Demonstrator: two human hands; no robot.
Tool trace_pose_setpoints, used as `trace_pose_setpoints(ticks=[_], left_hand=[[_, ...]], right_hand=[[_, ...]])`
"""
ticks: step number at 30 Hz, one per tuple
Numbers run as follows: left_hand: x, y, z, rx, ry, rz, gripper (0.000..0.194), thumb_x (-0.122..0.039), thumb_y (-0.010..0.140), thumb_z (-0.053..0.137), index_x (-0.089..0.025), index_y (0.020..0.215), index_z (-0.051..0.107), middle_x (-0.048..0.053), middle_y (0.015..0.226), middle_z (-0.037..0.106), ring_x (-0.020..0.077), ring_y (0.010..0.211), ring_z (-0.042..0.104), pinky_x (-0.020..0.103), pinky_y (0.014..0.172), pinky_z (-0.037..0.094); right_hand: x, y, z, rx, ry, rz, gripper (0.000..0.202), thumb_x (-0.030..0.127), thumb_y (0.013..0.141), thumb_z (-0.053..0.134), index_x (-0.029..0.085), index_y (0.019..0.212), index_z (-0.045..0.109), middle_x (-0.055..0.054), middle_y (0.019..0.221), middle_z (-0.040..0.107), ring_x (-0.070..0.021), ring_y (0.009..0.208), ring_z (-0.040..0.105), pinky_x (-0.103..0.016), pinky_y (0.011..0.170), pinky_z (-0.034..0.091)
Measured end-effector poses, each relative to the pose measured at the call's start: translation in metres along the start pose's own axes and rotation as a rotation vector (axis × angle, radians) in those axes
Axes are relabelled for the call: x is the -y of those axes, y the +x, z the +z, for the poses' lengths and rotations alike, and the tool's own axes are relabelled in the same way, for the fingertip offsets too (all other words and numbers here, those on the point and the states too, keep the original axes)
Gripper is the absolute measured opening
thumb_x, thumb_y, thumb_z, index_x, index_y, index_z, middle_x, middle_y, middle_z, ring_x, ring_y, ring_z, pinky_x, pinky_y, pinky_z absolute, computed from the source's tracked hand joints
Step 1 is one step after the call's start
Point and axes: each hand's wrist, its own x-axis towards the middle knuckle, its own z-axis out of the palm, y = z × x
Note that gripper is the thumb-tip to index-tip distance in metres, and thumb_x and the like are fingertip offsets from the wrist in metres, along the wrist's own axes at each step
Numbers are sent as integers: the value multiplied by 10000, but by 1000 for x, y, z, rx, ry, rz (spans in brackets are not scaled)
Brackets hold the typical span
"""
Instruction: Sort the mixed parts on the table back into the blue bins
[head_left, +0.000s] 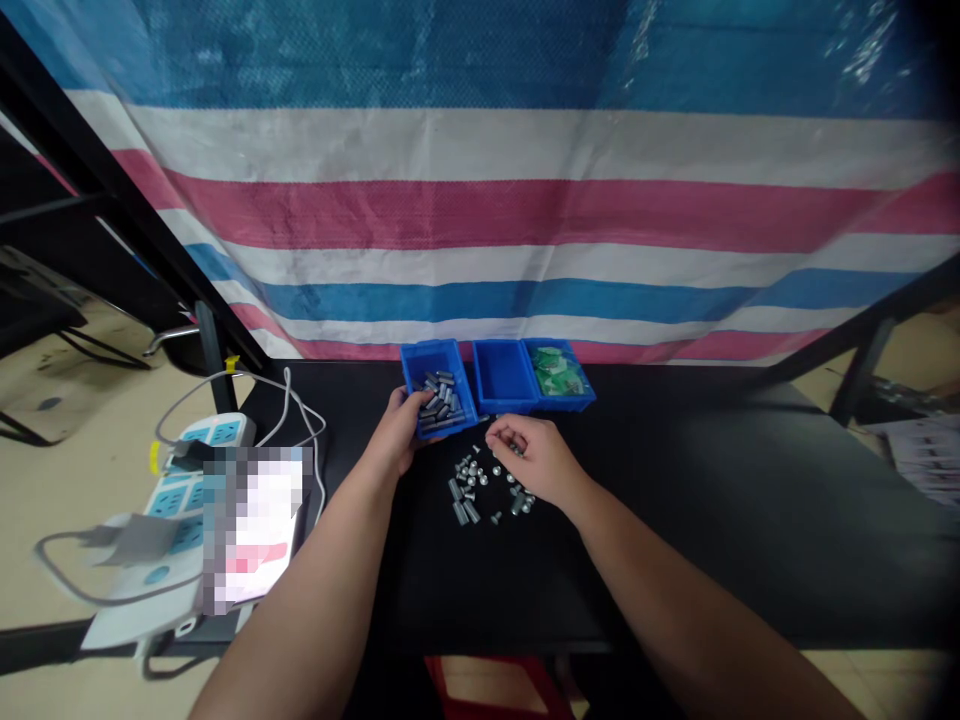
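My left hand (395, 430) grips the near left side of a blue plastic bin (429, 358), its thumb over the rim. Short metal spacers (444, 402) fill the lower part of that bin. Curled with fingertips together, my right hand (541, 458) is just above the black table, close to the bins; what its fingers hold is hidden. Small silvery screws (472, 472) lie scattered below and left of it. Several loose metal spacers (462, 512) rest among them, with more pieces partly under the right hand.
Beside the held bin stand an empty blue bin (504, 374) and another blue bin (576, 402) with green packets (556, 372). A power strip (169, 500), white cables (322, 455) and a lit phone (262, 530) occupy the table's left end. A striped sheet (480, 215) hangs behind.
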Motion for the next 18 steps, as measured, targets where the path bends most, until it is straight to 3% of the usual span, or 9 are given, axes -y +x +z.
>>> trace_pose_setpoints(ticks=[3, 8, 14, 18], left_hand=[[0, 0, 0, 0, 0, 9, 347, -315, 799, 711, -256, 1090, 531, 38, 931, 683, 192, 750, 708, 341, 637, 626], [-1, -2, 1, 6, -6, 4, 345, -313, 802, 706, -264, 1093, 528, 33, 932, 684, 199, 759, 710, 360, 633, 630], [-1, -3, 2, 7, -11, -1, 340, -301, 810, 693, -267, 1101, 520, 34, 924, 684, 204, 773, 709, 355, 625, 627], [0, -2, 2, 7, -13, 2, 333, -311, 814, 695, -264, 1100, 530, 37, 939, 687, 201, 788, 710, 348, 640, 627]], right_hand=[[-3, 1, -6, 31, -112, -68, 119, 133, 867, 617, 206, 910, 701, 1, 748, 633, -163, 716, 572, -307, 709, 466], [3, -2, -10, 220, -167, -196, 219, 100, 833, 659, 217, 1007, 722, -44, 986, 663, -216, 960, 570, -384, 915, 471], [18, -9, 1, 354, -164, -270, 271, 174, 845, 720, 250, 1104, 737, -53, 1060, 628, -230, 1039, 542, -402, 971, 454], [24, -12, 12, 370, -239, -322, 329, 180, 856, 712, 246, 1177, 739, -65, 1061, 622, -236, 1023, 524, -410, 957, 454]])
